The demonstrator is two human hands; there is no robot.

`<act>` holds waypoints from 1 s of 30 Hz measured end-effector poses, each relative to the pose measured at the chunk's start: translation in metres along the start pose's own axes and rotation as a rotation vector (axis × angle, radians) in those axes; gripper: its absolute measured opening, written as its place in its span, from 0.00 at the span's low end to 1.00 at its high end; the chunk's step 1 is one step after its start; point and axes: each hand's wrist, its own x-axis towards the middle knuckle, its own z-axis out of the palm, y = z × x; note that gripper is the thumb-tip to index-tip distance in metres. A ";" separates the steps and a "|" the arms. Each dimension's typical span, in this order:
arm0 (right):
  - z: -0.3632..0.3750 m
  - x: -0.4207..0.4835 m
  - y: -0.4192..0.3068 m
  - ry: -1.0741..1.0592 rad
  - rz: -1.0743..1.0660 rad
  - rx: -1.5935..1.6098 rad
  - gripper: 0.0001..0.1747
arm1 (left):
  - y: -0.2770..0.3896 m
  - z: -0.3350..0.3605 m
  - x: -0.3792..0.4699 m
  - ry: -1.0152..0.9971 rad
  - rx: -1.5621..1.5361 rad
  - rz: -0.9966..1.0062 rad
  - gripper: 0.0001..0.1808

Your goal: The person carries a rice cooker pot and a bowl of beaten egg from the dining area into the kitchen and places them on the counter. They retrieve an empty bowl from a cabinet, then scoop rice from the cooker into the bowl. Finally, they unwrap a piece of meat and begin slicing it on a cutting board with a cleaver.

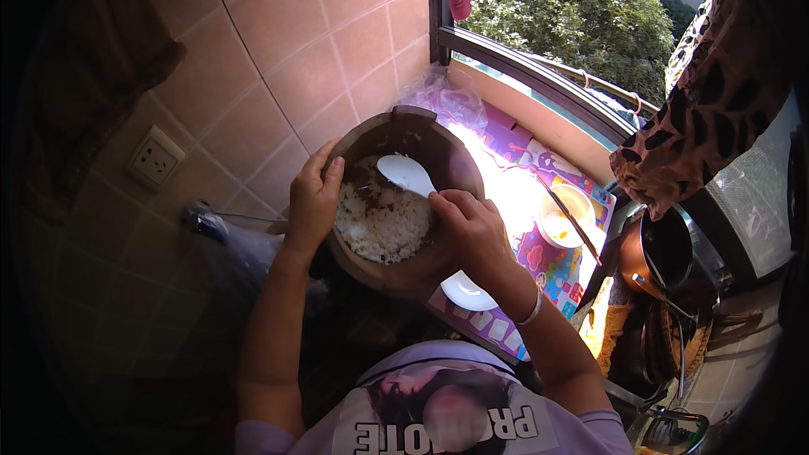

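A deep brown pot [379, 276] stands before me, with cooked white rice [385, 224] covering part of its bottom. My left hand [318, 197] grips the pot's left rim, thumb over the edge. In my right hand [471, 227] is the handle of a white rice paddle [404, 174]; its blade is over the rice, inside the pot. Whether the blade touches the rice I cannot tell. Below my right hand, a white dish [468, 292] shows partly, its left side hidden by the pot.
A bowl [564, 237] with chopsticks [572, 221] across it sits right of the pot on a colourful printed sheet [547, 259]. Pans [654, 249] are farther right, under a leopard-print cloth [701, 101]. A tiled wall with a socket [155, 158] is at left, a window frame [537, 69] behind.
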 end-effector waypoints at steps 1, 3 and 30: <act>-0.002 0.001 0.000 0.015 0.001 -0.009 0.26 | 0.000 0.000 0.000 0.004 -0.001 0.010 0.18; -0.005 0.003 0.003 0.036 0.012 -0.028 0.26 | 0.000 -0.001 0.000 -0.002 -0.005 -0.005 0.18; -0.017 0.026 0.044 -0.062 -0.226 -0.107 0.21 | 0.006 -0.001 -0.001 -0.022 0.007 0.000 0.19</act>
